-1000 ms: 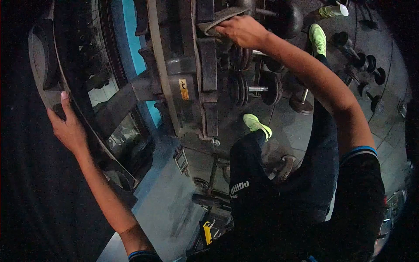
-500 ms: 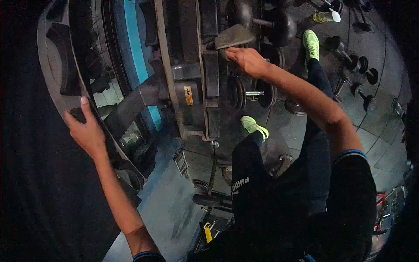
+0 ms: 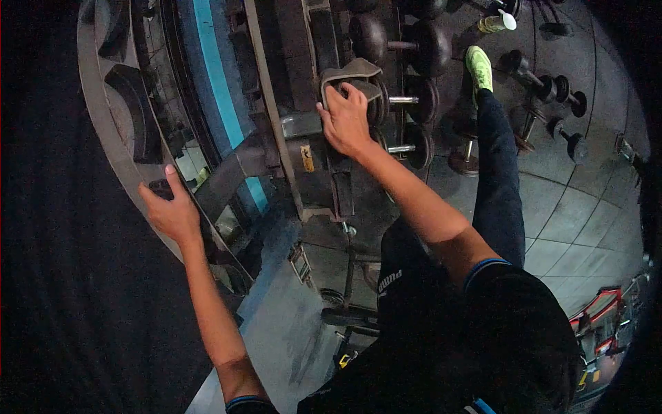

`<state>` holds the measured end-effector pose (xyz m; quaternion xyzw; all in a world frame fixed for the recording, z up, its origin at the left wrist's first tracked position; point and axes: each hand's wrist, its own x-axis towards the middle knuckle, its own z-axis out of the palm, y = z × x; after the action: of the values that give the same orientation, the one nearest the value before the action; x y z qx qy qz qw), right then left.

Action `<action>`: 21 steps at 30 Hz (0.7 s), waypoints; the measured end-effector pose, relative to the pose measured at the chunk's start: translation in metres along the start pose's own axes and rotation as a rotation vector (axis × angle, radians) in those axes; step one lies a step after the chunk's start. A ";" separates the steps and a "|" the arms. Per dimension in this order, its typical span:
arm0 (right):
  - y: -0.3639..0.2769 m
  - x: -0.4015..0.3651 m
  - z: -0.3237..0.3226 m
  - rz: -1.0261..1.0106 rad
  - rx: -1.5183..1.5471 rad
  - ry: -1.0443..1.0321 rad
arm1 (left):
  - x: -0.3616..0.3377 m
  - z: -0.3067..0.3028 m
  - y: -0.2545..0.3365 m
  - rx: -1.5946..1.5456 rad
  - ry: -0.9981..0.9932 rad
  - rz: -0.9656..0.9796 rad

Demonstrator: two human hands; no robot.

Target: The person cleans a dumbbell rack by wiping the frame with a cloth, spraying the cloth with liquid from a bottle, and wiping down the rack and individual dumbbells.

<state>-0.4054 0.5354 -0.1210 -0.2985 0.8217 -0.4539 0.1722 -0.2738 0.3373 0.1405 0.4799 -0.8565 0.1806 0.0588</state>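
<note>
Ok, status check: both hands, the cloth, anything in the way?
Left hand on the outer rack rail. Right hand gripping bunched cloth at the rack's other rail. Dumbbells close by the cloth; contact unclear.

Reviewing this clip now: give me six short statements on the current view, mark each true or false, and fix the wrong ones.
1. The right hand holds a cloth. True.
2. The left hand hangs clear of everything. False: the left hand is on the curved grey rail.
3. A dumbbell lies on the floor at the right of the view. True.
4. The visible shoe is black. False: the shoe is yellow-green.
5. A yellow sticker is on the rack. True.
6. The right sleeve has red trim. False: the right sleeve's trim is blue.
</note>
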 end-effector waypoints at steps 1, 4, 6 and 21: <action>-0.007 0.001 0.010 0.055 0.006 0.030 | 0.001 0.001 0.000 0.001 0.001 0.002; -0.023 -0.012 0.013 0.088 -0.021 -0.051 | -0.003 -0.001 0.000 -0.012 -0.020 -0.002; -0.035 -0.031 -0.006 0.042 -0.061 -0.238 | 0.002 -0.003 0.005 -0.061 -0.025 0.014; 0.033 -0.054 -0.172 0.958 1.248 -0.332 | 0.004 -0.028 0.016 -0.054 -0.132 -0.065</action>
<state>-0.4705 0.6947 -0.0569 0.1744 0.4188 -0.6560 0.6032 -0.2917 0.3519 0.1633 0.5166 -0.8470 0.1234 0.0209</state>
